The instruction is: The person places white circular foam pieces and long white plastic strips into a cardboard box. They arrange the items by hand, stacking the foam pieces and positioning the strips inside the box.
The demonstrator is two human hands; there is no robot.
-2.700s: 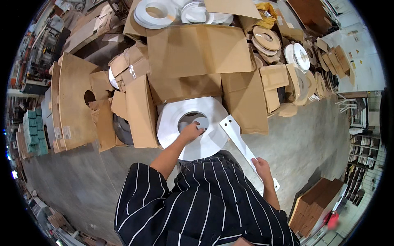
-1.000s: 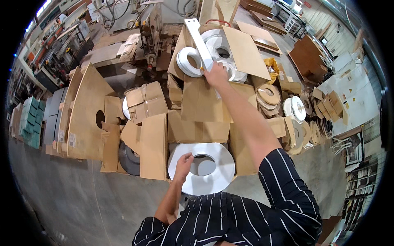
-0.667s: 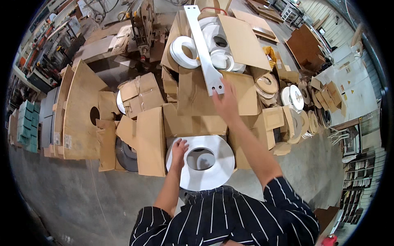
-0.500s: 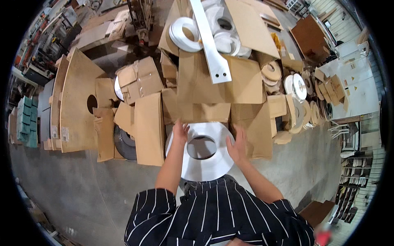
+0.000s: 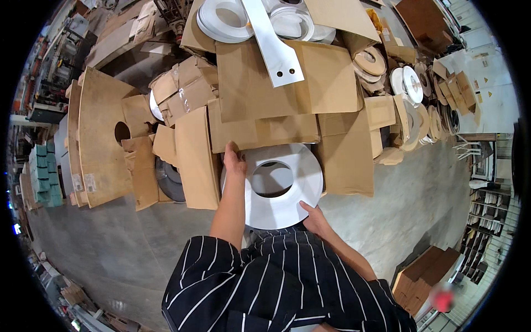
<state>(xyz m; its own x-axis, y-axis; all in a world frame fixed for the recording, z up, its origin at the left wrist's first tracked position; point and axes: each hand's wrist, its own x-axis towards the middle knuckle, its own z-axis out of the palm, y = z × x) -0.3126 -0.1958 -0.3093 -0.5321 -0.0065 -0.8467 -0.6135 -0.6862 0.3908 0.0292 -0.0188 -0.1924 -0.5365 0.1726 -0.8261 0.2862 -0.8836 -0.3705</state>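
Note:
A large white ring-shaped roll (image 5: 307, 174) of strip material leans in front of me, its round centre hole open. It stands in an opened cardboard box, close to my body. My right hand (image 5: 315, 218) grips its lower right rim, with the thumb on the upper face and the other fingers mostly hidden underneath. Against the upper left rim, beside a cardboard flap (image 5: 199, 160), lies my left hand (image 5: 235, 162), its fingers stretched away from me.
Above the roll, a cardboard box (image 5: 276, 83) holds several white rolls (image 5: 224, 21), with a white board (image 5: 274, 50) lying across it. Stacked rolls (image 5: 406, 83) stand to the right. At left are a wooden panel (image 5: 102, 149) and a dark roll (image 5: 168, 180) in torn cardboard.
My right hand has moved down from the roll's right side and taken hold of its lower right rim. The left hand stays at the left rim. The whole view has shifted.

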